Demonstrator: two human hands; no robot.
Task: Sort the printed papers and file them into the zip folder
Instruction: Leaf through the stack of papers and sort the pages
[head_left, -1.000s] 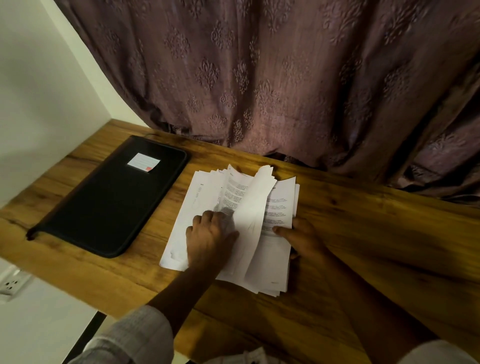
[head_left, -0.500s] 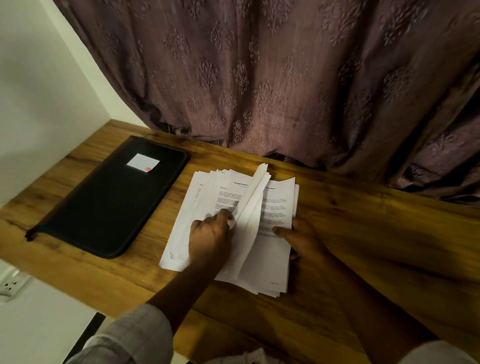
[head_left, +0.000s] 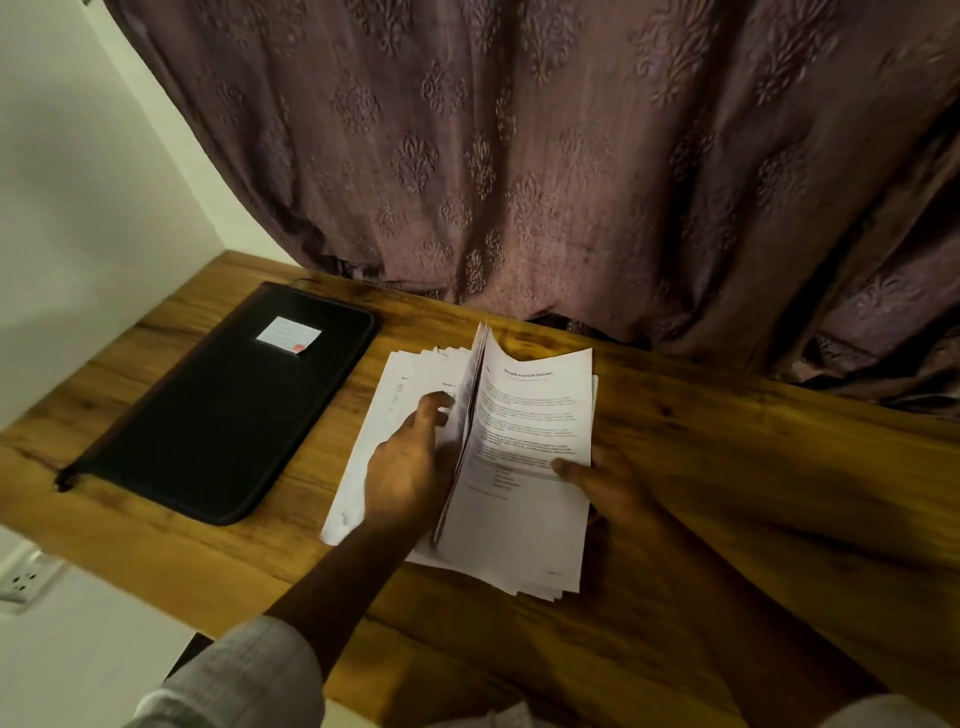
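Observation:
A spread of printed papers (head_left: 535, 410) lies in the middle of the wooden table (head_left: 769, 467). Several sheets stand upright along the middle of the pile, like a half-turned page. My left hand (head_left: 408, 467) rests on the left part of the pile, fingers fairly straight against the upright sheets. My right hand (head_left: 615, 486) grips the right edge of the pile, thumb on the top page, titled as a financial statement. The black zip folder (head_left: 218, 415) lies flat and zipped to the left of the papers, a small white label (head_left: 288, 335) on its cover.
A mauve patterned curtain (head_left: 519, 156) hangs along the table's far edge. A white wall (head_left: 78, 208) stands at the left, with a power socket (head_left: 23, 579) below the table edge. Bare wood extends to the right of the papers.
The bundle of sheets that leaned over my left hand has swung up and stands on edge. The top page on the right is now fully uncovered. My left fingers have straightened.

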